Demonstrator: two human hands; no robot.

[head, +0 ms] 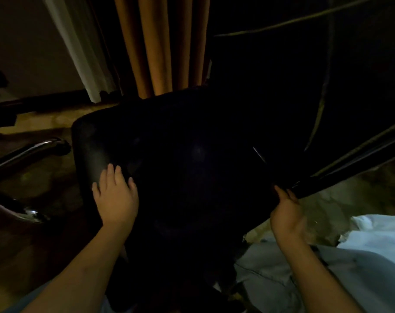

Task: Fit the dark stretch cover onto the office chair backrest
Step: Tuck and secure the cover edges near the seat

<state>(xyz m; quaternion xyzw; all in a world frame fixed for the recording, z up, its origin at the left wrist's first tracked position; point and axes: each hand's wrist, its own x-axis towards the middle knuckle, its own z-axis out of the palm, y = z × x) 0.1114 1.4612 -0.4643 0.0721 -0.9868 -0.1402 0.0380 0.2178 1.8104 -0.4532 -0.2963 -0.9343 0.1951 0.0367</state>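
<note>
Dark stretch cover (350, 168) pulled taut, glossy, gripped in curled right hand (286, 213); left hand (116, 197) flat, fingers spread, on smooth rounded backrest (92, 143).

A dimly lit room: orange curtains (160, 46) hang far centre, a white sheer curtain (79, 48) to their left, against a plain wall (27, 41) with dark skirting board (56, 98). Mottled brownish floor (45, 123) spreads below; pale crumpled fabric (377, 233) lies near right.
</note>
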